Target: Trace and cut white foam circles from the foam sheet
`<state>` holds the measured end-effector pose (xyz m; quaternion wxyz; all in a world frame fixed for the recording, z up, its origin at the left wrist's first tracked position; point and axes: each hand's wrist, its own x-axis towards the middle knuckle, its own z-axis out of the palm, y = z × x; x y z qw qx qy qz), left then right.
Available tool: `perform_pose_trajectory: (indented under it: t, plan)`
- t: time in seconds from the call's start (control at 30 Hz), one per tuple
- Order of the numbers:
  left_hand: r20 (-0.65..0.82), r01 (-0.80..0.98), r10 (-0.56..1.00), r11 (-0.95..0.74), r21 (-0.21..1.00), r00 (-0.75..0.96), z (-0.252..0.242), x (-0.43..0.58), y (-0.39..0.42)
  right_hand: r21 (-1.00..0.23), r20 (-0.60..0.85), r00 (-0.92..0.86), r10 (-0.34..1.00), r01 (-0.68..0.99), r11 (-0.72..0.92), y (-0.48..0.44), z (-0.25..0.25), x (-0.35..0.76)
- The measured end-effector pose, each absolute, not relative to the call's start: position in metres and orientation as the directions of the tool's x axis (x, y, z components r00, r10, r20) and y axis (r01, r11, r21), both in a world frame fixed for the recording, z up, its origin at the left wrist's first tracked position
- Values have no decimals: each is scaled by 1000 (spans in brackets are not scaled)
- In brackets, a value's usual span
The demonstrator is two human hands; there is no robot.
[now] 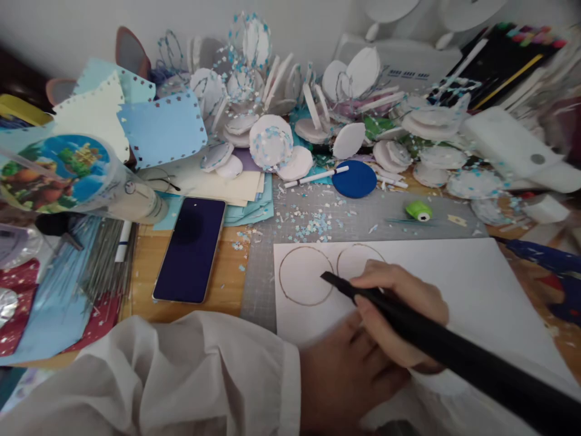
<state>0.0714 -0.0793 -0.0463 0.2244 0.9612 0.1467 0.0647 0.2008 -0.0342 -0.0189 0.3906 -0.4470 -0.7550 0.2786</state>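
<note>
My right hand (399, 315) grips a long black tool (436, 339) like a pen, its tip resting on a white sheet (454, 284) beside two brown circle outlines (305, 275). My left hand (345, 369), in a white sleeve, lies on the sheet's near edge under the right hand. Its fingers are mostly hidden.
A dark phone (190, 248) lies left of the grey cutting mat (327, 218). Behind are a blue disc (357, 179), a white marker (315, 177), a green punch (418, 210), piled white foam ovals (272, 142), blue paper sheets (166, 127) and a printed cup (68, 172).
</note>
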Motion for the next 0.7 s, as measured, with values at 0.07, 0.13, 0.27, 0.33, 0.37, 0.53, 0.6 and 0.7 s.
perform_pose_trajectory:
  t: [0.07,0.13,0.27,0.33,0.37,0.53,0.6,0.7]
  plan:
    - [85,229,292,-875,427,953,-50,72,-66,-797,291,-252,923,470,380,-31,-17,216]
    - [95,220,275,-899,379,957,-49,71,-62,-824,228,-258,939,462,327,-29,-17,226]
    - [89,230,266,-928,294,960,-46,70,-64,-841,88,-341,936,479,253,-23,-17,232]
    - [91,227,263,-930,290,960,-45,70,-64,-854,56,-377,925,462,240,-18,-15,231]
    - [95,226,264,-929,292,960,-46,70,-64,-865,45,-394,918,445,234,-15,-13,231]
    - [102,221,260,-930,293,960,-46,69,-63,-927,16,-452,892,329,183,6,-13,242]
    - [95,210,246,-934,289,965,-46,68,-63,-933,31,-421,906,313,178,13,-19,247]
    - [106,205,242,-938,280,964,-47,68,-63,-957,31,-415,909,250,147,18,-31,251]
